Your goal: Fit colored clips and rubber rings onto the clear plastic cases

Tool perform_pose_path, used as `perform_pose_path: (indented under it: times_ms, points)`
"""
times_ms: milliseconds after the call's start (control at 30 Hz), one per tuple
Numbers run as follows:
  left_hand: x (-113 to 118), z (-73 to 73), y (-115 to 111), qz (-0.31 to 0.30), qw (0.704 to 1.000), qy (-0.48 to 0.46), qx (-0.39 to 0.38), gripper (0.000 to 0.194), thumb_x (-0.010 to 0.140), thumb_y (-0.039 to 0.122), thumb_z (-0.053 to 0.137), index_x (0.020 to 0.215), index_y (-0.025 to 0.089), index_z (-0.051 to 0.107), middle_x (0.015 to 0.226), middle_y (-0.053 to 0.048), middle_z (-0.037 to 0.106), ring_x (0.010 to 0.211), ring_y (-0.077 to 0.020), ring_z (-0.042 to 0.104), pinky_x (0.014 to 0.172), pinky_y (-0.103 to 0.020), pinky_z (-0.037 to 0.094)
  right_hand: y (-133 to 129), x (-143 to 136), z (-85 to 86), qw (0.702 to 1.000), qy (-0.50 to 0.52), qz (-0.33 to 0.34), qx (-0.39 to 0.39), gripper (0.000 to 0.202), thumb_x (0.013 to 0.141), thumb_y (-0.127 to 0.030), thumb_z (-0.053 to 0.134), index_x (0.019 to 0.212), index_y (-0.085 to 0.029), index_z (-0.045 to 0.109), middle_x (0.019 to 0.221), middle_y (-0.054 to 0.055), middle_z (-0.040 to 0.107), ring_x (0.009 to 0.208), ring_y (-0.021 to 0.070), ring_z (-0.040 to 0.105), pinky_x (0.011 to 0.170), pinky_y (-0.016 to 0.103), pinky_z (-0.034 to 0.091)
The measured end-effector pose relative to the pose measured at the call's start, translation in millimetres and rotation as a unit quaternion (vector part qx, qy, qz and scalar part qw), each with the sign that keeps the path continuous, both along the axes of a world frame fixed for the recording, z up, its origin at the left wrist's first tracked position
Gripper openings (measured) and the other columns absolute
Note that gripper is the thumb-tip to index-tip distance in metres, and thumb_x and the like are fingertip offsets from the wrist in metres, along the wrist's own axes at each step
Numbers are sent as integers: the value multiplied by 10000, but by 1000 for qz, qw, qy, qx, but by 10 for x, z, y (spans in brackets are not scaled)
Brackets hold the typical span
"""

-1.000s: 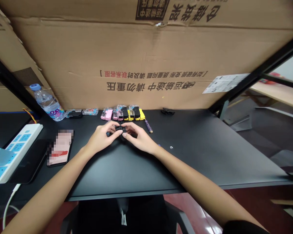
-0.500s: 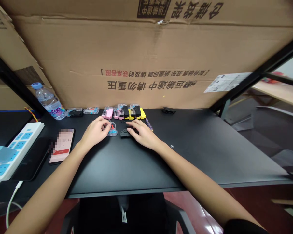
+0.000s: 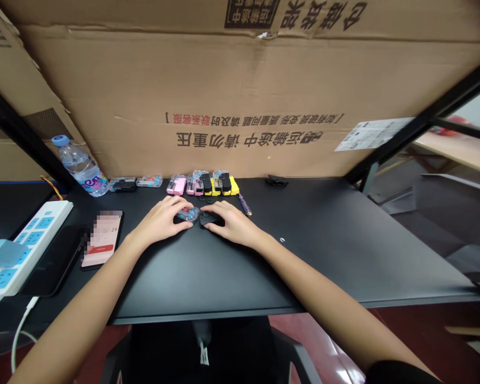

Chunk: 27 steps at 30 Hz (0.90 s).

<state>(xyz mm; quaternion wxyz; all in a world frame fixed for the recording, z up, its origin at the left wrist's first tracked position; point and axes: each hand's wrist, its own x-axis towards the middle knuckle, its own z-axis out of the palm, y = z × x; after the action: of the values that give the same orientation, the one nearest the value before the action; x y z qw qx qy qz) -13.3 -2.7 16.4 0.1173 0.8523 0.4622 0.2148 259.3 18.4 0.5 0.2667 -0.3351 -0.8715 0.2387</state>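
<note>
Between the thumb and fingers of my left hand (image 3: 166, 220) is a small clear plastic case (image 3: 189, 214) with red and blue parts inside. My right hand (image 3: 234, 224) grips a small black plastic piece (image 3: 208, 218) by its right side, fingers partly covering it. The two pieces lie side by side on the black table (image 3: 208, 277), almost touching. Just beyond my hands stands a row of small clear-and-coloured cases: a pink one (image 3: 176, 185), a pink and black one (image 3: 199, 183), and a yellow and black one (image 3: 225, 183).
A screwdriver (image 3: 245, 205) lies right of the row, and a black clip-like part (image 3: 276, 181) sits farther right. More clear cases (image 3: 149, 181) are at the back left, near a water bottle (image 3: 82, 166). A phone (image 3: 102, 240) and a power strip (image 3: 26, 248) lie left. Cardboard (image 3: 248, 80) walls the back.
My left hand has moved right and taken hold of the clear case, which has turned and come up beside the black piece. My right thumb has come to the black piece's near side.
</note>
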Motion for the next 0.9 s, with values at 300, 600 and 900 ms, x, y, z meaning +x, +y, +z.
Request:
perform_pose_path:
  times_ms: [300,600,900]
  points:
    - [105,-66,20,48,962,-227,-144,340,1036,506,617,1239,234,640,1043,-73,810,843,-242,784,794,-366,592,59,-87,-54,921,259,-72,-281,440,1031,-616,589,1231,-231,661,1068,79,734,904,231,710,897,443,616]
    - [318,-117,-41,2,836,-432,-339,487,987,636,673,1153,232,458,894,-18,767,668,-175,762,671,-308,555,-86,-201,48,866,310,-54,-388,485,910,-684,748,980,-226,607,806,-34,566,639,123,535,632,278,521]
    - [353,-136,-83,-41,839,-420,-344,553,1007,685,624,1237,204,480,876,-28,744,668,-180,736,664,-328,549,-144,-225,74,885,282,-8,-370,504,966,-718,656,971,-220,578,752,-49,523,631,121,506,598,266,487]
